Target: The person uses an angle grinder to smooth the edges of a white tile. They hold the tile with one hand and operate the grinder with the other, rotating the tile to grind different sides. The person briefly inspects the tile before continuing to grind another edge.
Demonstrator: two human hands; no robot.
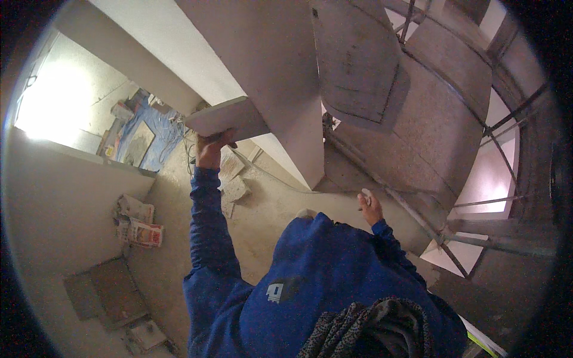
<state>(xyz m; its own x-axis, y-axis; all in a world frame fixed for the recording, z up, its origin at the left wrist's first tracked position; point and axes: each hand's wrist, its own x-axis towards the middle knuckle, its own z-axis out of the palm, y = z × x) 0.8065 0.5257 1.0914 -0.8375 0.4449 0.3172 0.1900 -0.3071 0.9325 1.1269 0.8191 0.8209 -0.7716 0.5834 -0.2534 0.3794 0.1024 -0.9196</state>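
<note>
My left hand reaches up and forward, its fingers closed on the lower edge of a flat grey rectangular board that looks like a plasterer's float. The board's right end meets the corner of a smooth, plaster-coloured wall pier; whether they touch is hard to tell. Lower on the right, my right hand is held near my body with its fingers curled. A small pale piece shows at its fingertips, too small to name.
Scaffold tubes and a large board stand to the right. Broken pale slabs and a cable lie on the floor ahead. Paper bags rest at the left wall, with blue sheeting beyond an opening.
</note>
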